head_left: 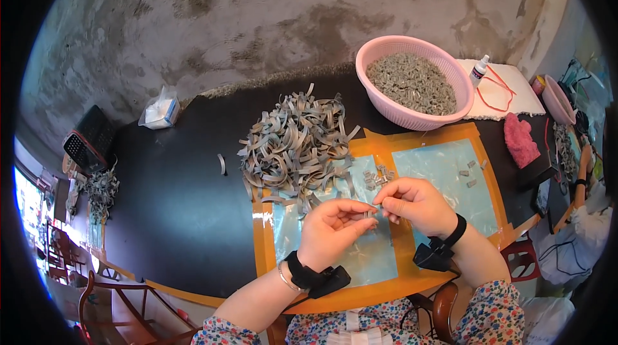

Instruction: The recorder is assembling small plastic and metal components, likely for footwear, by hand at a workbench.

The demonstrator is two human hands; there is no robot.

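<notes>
Over the blue plastic sheet [380,261], my two hands meet fingertip to fingertip. My left hand [331,226] pinches a small grey clear-looking piece [369,214] between thumb and forefinger. Close beside it, my right hand [412,206] has its thumb and forefinger pressed together; whatever they grip is too small to make out. Just beyond the fingers lies a little cluster of similar grey pieces [378,177]. A large heap of curved grey strips [296,142] spreads behind my left hand. A few loose pieces [471,184] rest to the right on the sheet.
A pink basket [415,119] full of small grey pieces stands at the back. Near it are a white bottle [478,71], a white foam slab [515,94] and a pink cloth [520,140]. Orange tape [264,261] borders the sheet. Another person's arm [582,177] shows at far right.
</notes>
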